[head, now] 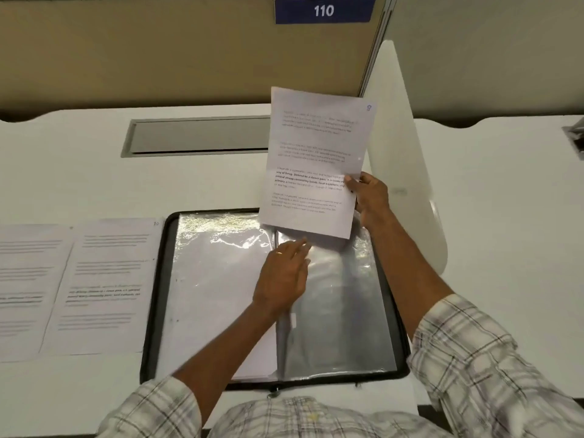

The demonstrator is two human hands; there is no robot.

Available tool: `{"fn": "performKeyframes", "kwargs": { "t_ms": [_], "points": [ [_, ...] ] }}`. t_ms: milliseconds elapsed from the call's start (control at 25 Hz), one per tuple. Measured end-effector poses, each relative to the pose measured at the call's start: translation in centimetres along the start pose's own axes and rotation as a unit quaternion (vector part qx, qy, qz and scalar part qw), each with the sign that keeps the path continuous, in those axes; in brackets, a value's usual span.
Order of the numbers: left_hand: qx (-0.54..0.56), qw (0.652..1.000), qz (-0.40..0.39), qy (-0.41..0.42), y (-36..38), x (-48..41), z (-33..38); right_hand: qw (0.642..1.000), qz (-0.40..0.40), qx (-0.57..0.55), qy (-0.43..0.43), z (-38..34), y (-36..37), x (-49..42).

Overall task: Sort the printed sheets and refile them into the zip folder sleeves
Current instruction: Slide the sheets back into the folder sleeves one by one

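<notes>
Open zip folder (158, 298) lying flat on a white desk (189, 184), black zipped border all round, clear plastic sleeves (335, 311) spread across both halves. Right hand (368, 197), above the folder's far right corner, pinches the right edge of a printed sheet (316, 159) between thumb and fingers; the sheet is raised and tilted, its lower edge over the folder's far rim, and a small handwritten mark, seemingly a 9, sits in its upper right corner. Left hand (282, 279), over the folder's central spine, is loosely spread with fingers extended toward the sheet's lower edge; motion blur leaves it unclear whether the fingertips touch sheet or sleeve, and it grasps nothing visible. Two further printed sheets (104, 286) lie flat on the desk just left of the folder, overlapping. Beyond the folder, a grey recessed cable tray (196, 137); above it, a partition bearing a blue plate marked 110 (324, 10)
</notes>
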State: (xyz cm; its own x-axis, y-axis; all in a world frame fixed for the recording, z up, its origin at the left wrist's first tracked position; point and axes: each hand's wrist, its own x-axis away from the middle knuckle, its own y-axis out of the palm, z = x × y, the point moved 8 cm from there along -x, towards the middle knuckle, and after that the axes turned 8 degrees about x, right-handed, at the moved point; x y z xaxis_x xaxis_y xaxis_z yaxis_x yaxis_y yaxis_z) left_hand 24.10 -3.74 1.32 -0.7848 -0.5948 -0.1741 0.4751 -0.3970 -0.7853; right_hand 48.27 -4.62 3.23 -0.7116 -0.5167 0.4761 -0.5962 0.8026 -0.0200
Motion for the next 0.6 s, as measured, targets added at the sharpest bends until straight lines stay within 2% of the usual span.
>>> {"fn": "performKeyframes", "kwargs": {
  "t_ms": [160, 320, 480, 600],
  "points": [
    [-0.053, 0.996, -0.067, -0.034, 2.1, -3.3, -2.2, 1.0, 0.004, -0.003, 0.002, -0.7, 1.7, -1.9],
    [-0.08, 0.994, -0.076, 0.008, 2.2, -4.1, -3.1, 1.0, 0.005, -0.026, -0.001, -1.2, 2.9, -3.2],
    [-0.055, 0.997, -0.042, -0.02, 0.7, -5.1, -3.3, 0.999, 0.0, -0.043, 0.0, -1.2, 3.3, -4.0],
    [-0.068, 0.995, -0.068, -0.024, 0.4, -5.8, -3.3, 0.999, -0.001, -0.048, 0.0, -1.1, 3.2, -4.3]
  ]
}}
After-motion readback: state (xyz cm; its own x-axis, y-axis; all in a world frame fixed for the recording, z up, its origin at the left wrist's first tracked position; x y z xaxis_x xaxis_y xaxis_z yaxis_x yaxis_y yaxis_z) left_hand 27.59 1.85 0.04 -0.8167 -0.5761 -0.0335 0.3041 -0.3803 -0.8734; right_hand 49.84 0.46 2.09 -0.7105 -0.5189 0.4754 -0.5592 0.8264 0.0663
